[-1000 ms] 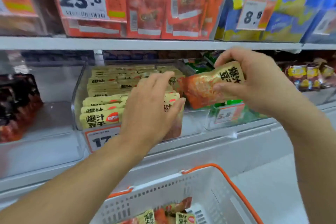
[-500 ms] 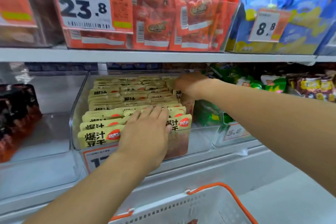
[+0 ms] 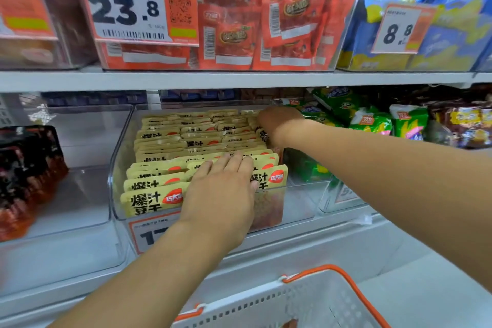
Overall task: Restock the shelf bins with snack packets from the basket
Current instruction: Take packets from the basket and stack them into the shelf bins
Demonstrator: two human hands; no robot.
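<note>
Yellow snack packets reading 爆汁豆干 are standing in rows in the clear bin on the white shelf, left hand pressing flat, right hand grip unclear at back, under tags 23.8 and 8.8.
</note>
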